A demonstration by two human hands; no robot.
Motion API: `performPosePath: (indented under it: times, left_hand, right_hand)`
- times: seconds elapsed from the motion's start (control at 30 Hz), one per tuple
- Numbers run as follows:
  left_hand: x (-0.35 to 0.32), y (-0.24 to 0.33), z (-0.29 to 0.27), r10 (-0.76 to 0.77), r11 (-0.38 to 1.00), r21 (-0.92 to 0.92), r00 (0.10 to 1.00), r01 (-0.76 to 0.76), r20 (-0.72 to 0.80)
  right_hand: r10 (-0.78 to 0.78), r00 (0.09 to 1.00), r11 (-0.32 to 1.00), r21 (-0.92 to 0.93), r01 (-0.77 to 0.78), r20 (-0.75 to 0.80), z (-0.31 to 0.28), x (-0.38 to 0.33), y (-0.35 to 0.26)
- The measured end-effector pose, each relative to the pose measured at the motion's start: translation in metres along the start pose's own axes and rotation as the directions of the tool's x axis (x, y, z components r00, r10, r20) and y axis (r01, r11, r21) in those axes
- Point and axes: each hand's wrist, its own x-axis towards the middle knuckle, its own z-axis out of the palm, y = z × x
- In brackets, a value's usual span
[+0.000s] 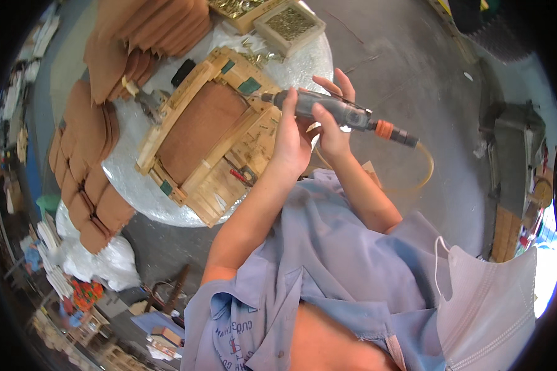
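over a round foil-wrapped table, left hand and right hand both wrapped tight around grey pneumatic screwdriver, likely rigid, heavyish, best gripped mid-barrel, tip on wooden slatted jig.

A workshop: wooden jig on a workbench, stacked brown panels, concrete floor.

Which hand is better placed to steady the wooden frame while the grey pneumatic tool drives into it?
Probably the left hand. It grips the front of the grey pneumatic tool, right beside the wooden frame. The right hand wraps the tool's middle, farther from the frame, nearer the orange hose coupling.
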Motion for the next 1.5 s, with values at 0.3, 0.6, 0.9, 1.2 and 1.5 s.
performPosePath:
  times: [0.3,0.6,0.9,1.2,1.5]
  left_hand:
    - [-0.044,-0.02,-0.18,0.191,0.809,0.582,0.974,-0.085,-0.123]
    - [-0.073,0.0,-0.23,0.264,0.822,0.568,0.903,-0.027,-0.339]
    - [-0.043,-0.019,-0.247,0.229,0.873,0.483,0.932,-0.068,-0.282]
    - [-0.004,0.009,-0.203,0.458,0.778,0.61,0.8,-0.149,-0.389]
    - [0.016,0.017,-0.202,0.317,0.8,0.596,0.892,-0.068,-0.324]
  right_hand:
    - [0.244,0.97,0.887,-0.41,-0.213,0.023,-0.028,-0.012,0.024]
    - [0.297,0.945,0.865,-0.459,-0.205,0.139,-0.031,-0.005,0.07]
    - [0.259,0.956,0.868,-0.466,-0.17,0.135,-0.022,-0.016,0.074]
    - [0.261,0.96,0.924,-0.314,-0.219,0.098,-0.005,-0.022,0.024]
    - [0.269,0.945,0.95,-0.213,-0.228,0.186,-0.008,-0.028,0.0]
